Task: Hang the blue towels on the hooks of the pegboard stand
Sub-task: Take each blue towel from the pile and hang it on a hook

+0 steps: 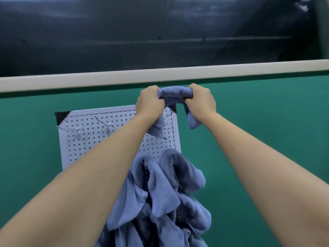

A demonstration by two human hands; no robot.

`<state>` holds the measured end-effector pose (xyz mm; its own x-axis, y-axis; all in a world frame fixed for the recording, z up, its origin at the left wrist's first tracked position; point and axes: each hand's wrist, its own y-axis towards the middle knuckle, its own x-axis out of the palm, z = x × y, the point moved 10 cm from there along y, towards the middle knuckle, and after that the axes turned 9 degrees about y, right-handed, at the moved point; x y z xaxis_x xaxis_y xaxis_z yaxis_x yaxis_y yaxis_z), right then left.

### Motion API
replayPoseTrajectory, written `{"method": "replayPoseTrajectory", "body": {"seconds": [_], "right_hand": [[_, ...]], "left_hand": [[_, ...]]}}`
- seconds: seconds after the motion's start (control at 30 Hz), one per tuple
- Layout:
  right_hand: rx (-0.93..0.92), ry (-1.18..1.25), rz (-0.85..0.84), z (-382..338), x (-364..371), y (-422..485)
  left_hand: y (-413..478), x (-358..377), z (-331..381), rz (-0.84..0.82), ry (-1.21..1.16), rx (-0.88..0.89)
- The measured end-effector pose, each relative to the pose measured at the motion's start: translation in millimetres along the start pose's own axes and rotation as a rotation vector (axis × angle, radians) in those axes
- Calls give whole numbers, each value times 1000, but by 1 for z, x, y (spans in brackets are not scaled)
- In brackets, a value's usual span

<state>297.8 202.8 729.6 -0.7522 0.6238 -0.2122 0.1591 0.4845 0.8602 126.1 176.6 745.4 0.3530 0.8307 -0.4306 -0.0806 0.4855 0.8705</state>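
While the left hand (149,102) and right hand (201,100) curl their fingers round a towel (175,92) above the pegboard (85,139), more towels (163,193) bunch over its lower edge.

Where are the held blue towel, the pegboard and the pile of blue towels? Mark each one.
held blue towel (175,92): head view, its arched, bunched top stretch.
pegboard (78,145): head view, bare perforated panel, left half.
pile of blue towels (160,193): head view, a middle fold.
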Motion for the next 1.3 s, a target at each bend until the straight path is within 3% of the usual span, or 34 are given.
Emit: {"method": "replayPoseTrajectory", "body": {"seconds": [0.17, 0.4, 0.77, 1.03, 1.3], "right_hand": [[88, -30, -164, 30, 48, -14], [170, 148, -383, 71, 88, -77], [21, 47, -300, 38, 19, -133], [134, 137, -542, 29, 31, -289], [426, 103, -909, 69, 102, -514]], "left_hand": [[-22, 44, -25, -80, 78, -34], [-71, 99, -46, -310, -204, -100], [-131, 27, -54, -235, -163, -137], [-275, 5, -75, -416, -268, -210], [-500, 60, -182, -834, -243, -560]]}}
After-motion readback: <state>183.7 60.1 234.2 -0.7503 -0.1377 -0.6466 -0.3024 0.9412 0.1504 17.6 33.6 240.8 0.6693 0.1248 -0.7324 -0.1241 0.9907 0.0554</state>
